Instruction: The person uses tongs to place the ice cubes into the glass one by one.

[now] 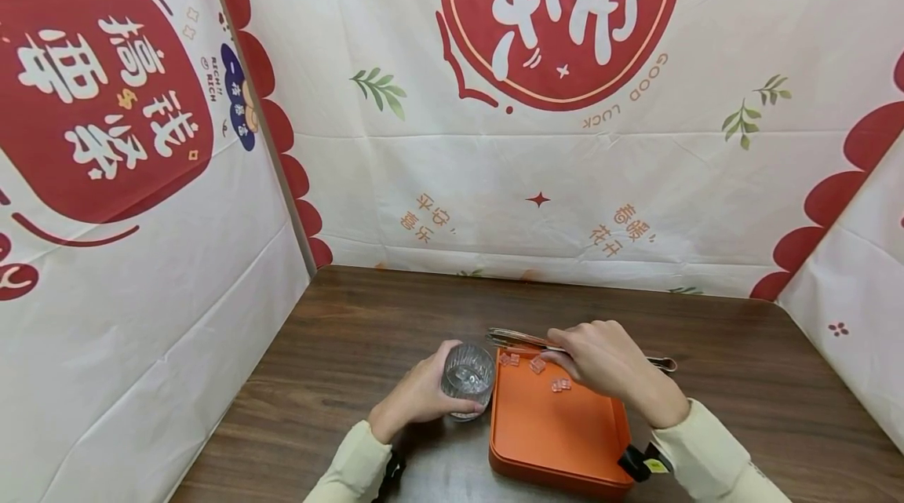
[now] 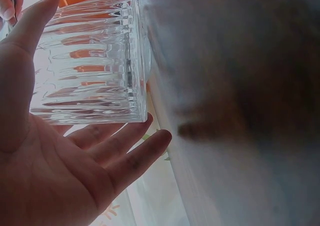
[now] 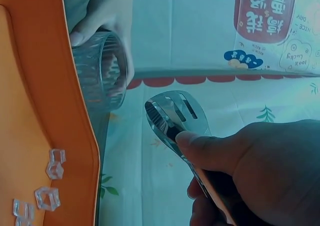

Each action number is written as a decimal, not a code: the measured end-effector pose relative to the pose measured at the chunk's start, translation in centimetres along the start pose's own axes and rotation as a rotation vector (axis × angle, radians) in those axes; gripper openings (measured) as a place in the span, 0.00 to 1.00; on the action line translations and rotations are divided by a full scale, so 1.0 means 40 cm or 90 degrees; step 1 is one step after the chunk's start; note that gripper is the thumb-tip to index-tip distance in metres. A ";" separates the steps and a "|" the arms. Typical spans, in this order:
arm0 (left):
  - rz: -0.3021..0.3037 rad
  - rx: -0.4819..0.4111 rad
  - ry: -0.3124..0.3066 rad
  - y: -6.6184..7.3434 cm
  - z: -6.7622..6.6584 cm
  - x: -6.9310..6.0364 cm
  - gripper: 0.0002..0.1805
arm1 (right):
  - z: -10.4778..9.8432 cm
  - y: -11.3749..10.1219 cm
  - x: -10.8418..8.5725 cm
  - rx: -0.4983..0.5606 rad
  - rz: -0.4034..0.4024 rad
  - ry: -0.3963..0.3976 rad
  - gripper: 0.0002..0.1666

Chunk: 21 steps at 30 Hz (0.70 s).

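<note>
My left hand [image 1: 421,391] is wrapped around a clear ribbed glass [image 1: 468,374], thumb on the near side and fingers on the far side. The glass stands just left of an orange tray [image 1: 547,436]. In my right hand [image 1: 610,355] is a pair of metal serving tongs [image 3: 186,113], gripped by the middle, with a slotted head. Their tips hover over the tray's far left corner, near the glass, and nothing shows between them. Several clear cubes [image 1: 561,385] lie in the far part of the tray. Whether the glass contains anything is unclear.
A dark wooden table [image 1: 339,377] carries everything. White printed cloth [image 1: 424,173] hangs behind it, with more cloth [image 1: 233,330] along the left side. A black strap with a yellow-green tag [image 1: 639,462] is by the tray's right near corner.
</note>
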<state>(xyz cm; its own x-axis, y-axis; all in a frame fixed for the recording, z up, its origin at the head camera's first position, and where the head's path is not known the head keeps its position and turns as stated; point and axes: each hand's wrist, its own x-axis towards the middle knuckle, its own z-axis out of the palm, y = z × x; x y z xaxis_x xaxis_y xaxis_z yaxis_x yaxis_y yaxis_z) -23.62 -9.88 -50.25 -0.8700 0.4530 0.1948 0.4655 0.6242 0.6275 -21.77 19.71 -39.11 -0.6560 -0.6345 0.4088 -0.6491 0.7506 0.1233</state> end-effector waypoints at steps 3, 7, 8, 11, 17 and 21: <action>0.003 0.002 0.001 0.000 0.001 -0.001 0.51 | 0.000 -0.006 0.007 0.000 -0.001 -0.007 0.24; 0.003 0.002 0.001 0.000 0.001 -0.001 0.51 | -0.002 -0.014 0.014 0.008 -0.004 -0.014 0.23; 0.003 0.001 0.001 0.000 0.000 -0.001 0.51 | -0.002 -0.015 0.015 0.010 -0.005 -0.014 0.23; 0.000 -0.001 0.000 0.001 -0.001 0.000 0.51 | -0.002 -0.020 0.018 0.011 -0.011 -0.010 0.23; -0.002 -0.002 -0.003 0.003 -0.003 0.000 0.51 | -0.002 -0.029 0.025 0.024 -0.010 -0.017 0.22; -0.003 -0.002 -0.003 0.004 -0.004 -0.002 0.51 | -0.003 -0.034 0.028 0.030 -0.015 -0.016 0.21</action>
<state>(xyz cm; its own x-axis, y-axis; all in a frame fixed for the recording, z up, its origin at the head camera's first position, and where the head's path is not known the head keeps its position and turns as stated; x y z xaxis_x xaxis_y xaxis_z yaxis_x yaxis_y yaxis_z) -23.50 -9.91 -50.04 -0.8710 0.4536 0.1886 0.4613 0.6235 0.6312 -21.59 18.01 -38.69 -0.6491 -0.6571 0.3831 -0.6818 0.7260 0.0900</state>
